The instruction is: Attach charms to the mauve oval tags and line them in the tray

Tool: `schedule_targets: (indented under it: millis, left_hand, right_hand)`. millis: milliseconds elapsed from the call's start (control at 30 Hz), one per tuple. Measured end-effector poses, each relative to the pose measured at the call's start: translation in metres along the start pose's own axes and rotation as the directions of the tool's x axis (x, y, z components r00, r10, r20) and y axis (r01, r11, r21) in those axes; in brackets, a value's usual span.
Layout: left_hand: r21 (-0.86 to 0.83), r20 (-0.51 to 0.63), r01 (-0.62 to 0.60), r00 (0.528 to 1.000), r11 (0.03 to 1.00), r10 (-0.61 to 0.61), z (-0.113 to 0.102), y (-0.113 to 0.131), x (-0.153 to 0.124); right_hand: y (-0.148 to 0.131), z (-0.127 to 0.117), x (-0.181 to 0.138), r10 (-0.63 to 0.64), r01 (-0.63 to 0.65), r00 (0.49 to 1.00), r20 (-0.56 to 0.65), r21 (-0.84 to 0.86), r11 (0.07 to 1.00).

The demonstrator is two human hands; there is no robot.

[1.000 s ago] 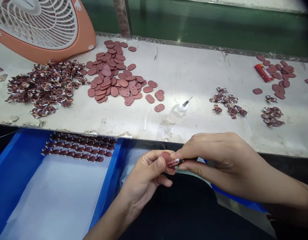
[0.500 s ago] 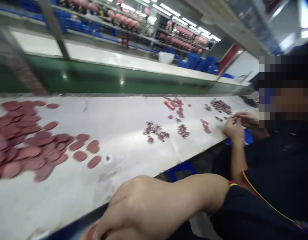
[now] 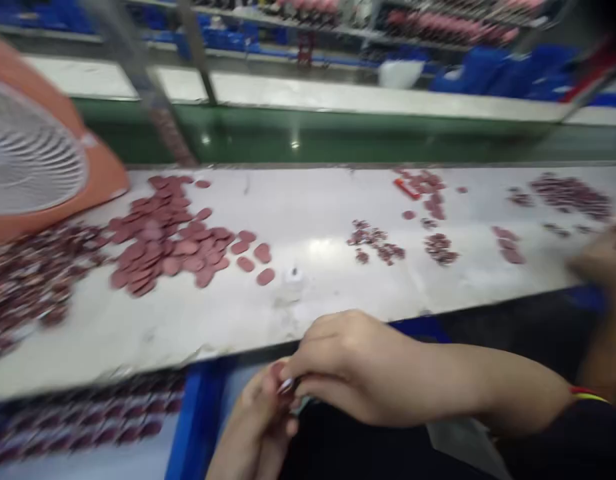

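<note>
My left hand (image 3: 255,423) is closed around a small dull-red oval pad (image 3: 278,370) below the table's front edge. My right hand (image 3: 345,363) comes in from the right, thumb and fingers pinched against the left fingertips. Between the two hands a small shiny metallic bit (image 3: 287,385) shows, dark next to it; blur and fingers hide what it belongs to. Beyond the hands, flat dull-red oval pads (image 3: 155,240) lie in a loose heap on the white tabletop (image 3: 308,200). Left of them is a pile of shiny dark-red pieces (image 3: 43,280).
An orange fan (image 3: 101,177) stands at the left. Small clusters of pieces (image 3: 375,241), a red-orange object (image 3: 407,189) and a white round item (image 3: 294,275) lie on the table. Rows of pieces fill a blue-edged tray (image 3: 188,420) below. A co-worker's hand (image 3: 601,260) is at far right.
My view has swung left and down, bringing the fan, the shiny pile, the tray and my left hand into sight. The co-worker has mostly left the view at right.
</note>
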State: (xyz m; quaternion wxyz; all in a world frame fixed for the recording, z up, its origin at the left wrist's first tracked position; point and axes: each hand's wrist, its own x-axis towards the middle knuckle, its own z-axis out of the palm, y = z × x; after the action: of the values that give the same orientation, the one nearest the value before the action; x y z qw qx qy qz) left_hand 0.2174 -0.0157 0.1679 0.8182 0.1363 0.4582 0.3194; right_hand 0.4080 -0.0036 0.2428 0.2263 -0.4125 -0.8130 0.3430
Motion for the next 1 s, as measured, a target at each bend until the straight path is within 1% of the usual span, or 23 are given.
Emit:
schedule_targets:
  millis: [67,167,300,567,667,833,1000]
  left_hand:
    - [-0.057,0.041,0.005,0.999,0.998,-0.003,0.006,-0.001,-0.003]
    - [-0.111,0.117,0.018,0.993,0.994,-0.005,0.005,-0.002,-0.003]
    - [-0.139,0.142,0.037,0.99,0.99,-0.017,0.001,-0.004,-0.003]
    - [-0.151,0.197,0.026,0.98,0.988,0.004,0.0,-0.004,-0.003]
    - [-0.139,0.224,0.017,0.974,0.99,0.015,0.0,-0.003,-0.006]
    - [-0.112,0.271,-0.02,0.961,0.994,0.05,0.001,0.002,-0.015]
    - [-0.099,0.304,-0.031,0.951,0.995,0.06,0.002,0.005,-0.017]
  right_hand:
    - [0.002,0.002,-0.003,0.007,-0.007,1.0,-0.019,0.02,1.0]
    - [0.004,0.003,-0.003,-0.018,0.019,1.0,-0.018,0.019,1.0]
    - [0.0,0.003,-0.002,-0.027,0.027,1.0,-0.015,-0.016,1.0]
    - [-0.002,0.002,-0.001,-0.062,0.061,0.998,-0.031,-0.03,0.998]
    - [-0.005,0.0,-0.004,-0.095,0.093,0.995,-0.037,-0.056,0.994]
    - [-0.01,-0.001,-0.015,-0.105,0.106,0.994,0.011,-0.122,0.987]
    - [-0.011,0.0,-0.017,-0.115,0.116,0.993,0.01,-0.112,0.987]
